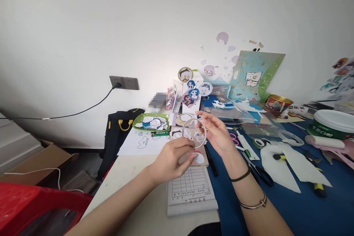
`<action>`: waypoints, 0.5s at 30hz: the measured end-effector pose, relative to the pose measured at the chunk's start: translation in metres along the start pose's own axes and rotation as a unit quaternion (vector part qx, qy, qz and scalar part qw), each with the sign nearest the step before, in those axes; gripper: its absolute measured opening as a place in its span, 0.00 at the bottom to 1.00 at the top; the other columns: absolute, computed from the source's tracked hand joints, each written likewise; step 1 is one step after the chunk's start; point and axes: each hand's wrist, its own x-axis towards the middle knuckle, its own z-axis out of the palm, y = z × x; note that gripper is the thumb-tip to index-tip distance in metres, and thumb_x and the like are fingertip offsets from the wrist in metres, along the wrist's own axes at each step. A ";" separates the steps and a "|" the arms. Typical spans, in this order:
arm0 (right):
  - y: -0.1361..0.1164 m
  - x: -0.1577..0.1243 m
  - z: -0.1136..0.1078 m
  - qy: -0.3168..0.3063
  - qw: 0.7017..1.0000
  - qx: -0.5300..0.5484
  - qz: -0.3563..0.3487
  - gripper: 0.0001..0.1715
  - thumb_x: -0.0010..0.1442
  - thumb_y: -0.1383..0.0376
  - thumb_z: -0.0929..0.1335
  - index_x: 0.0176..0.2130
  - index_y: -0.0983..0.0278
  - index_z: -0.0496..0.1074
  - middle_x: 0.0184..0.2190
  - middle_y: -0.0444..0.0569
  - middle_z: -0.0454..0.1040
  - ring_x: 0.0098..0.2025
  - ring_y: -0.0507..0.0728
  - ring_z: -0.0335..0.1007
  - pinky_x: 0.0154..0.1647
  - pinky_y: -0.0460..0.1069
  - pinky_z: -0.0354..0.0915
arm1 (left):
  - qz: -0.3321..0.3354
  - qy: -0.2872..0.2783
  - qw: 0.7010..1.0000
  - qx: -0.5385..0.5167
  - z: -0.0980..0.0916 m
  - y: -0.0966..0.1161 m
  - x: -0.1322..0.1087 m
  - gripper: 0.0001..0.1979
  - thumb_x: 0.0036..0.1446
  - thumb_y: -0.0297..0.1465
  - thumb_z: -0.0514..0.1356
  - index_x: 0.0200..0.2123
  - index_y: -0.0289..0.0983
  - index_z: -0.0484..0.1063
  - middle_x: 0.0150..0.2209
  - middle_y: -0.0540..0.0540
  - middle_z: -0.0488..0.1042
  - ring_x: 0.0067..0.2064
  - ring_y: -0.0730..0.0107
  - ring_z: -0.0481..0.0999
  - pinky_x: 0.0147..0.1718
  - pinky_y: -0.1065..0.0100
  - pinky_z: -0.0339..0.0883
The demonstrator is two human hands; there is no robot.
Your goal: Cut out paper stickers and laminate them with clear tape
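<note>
Narrow round ring (pixel 205 138): plain off-white. Surface in two tones: pale cream flat section (pixel 135 188) on the left, deep plain blue section (pixel 293 210) on the right. Flat paper form pad (pixel 189 188): white, ruled with a dark grid. Shallow oval dish (pixel 135 125): bright green. Flat drawing sheet (pixel 129 143): white, black outlines. Fabric backpack (pixel 113 129): black, yellow trim. Upright rectangular board (pixel 243 68): turquoise and green, small scattered motifs. Round tub (pixel 320 129): dark green, white lid (pixel 333 118). Plastic chair (pixel 24 199): glossy red.

Soft light brightens the wall (pixel 155 25), the floor (pixel 80 158) sits dim, and wide-angle distortion stretches the edges.
</note>
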 end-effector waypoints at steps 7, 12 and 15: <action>-0.009 0.000 -0.002 0.047 0.995 0.091 0.003 0.08 0.52 0.61 0.73 0.32 0.59 0.70 0.26 0.40 0.72 0.26 0.49 0.70 0.22 0.43 0.64 | -0.194 0.113 0.931 -0.287 -0.008 0.003 0.006 0.09 0.58 0.31 0.58 0.27 0.37 0.76 0.43 0.43 0.75 0.46 0.62 0.74 0.47 0.62 0.66; -0.016 -0.002 -0.004 0.045 0.996 0.079 0.011 0.09 0.52 0.61 0.72 0.33 0.59 0.70 0.22 0.39 0.69 0.27 0.51 0.71 0.25 0.44 0.66 | -0.310 0.269 0.829 -0.379 -0.009 -0.012 0.008 0.09 0.54 0.37 0.62 0.29 0.37 0.77 0.35 0.46 0.78 0.39 0.65 0.76 0.40 0.65 0.71; -0.015 -0.007 -0.001 -0.029 0.999 -0.008 0.014 0.05 0.56 0.63 0.70 0.35 0.61 0.70 0.21 0.40 0.70 0.24 0.51 0.69 0.23 0.45 0.64 | -0.369 0.265 0.808 -0.375 -0.008 -0.018 0.009 0.10 0.52 0.37 0.64 0.31 0.35 0.78 0.32 0.46 0.78 0.35 0.68 0.76 0.39 0.66 0.72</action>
